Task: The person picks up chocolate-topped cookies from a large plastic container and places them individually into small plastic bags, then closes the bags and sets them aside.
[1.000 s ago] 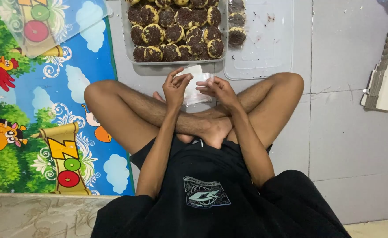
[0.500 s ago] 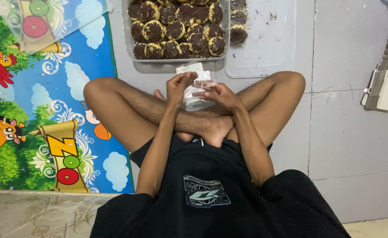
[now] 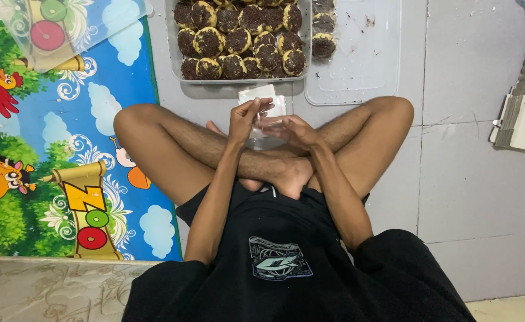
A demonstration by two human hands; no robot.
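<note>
I sit cross-legged on a tiled floor. My left hand (image 3: 245, 119) and my right hand (image 3: 292, 130) meet over my shins, both gripping a small clear plastic bag (image 3: 261, 126). A white stack of more bags (image 3: 262, 95) lies on the floor just beyond my fingers. Ahead stands a clear tub (image 3: 176, 59) packed with several round chocolate-topped cookies (image 3: 238, 36). To its right a flat clear lid (image 3: 364, 65) carries three more cookies (image 3: 324, 30) along its left side.
A colourful cartoon play mat (image 3: 65, 155) covers the floor on my left, with a clear plastic lid (image 3: 95, 24) on its far corner. A stack of folded cardboard (image 3: 524, 101) lies at the right edge. A patterned mattress edge (image 3: 47, 289) is at bottom left.
Both hands have drawn closer together and lifted the clear bag off the white stack; the left fingers now pinch its top edge.
</note>
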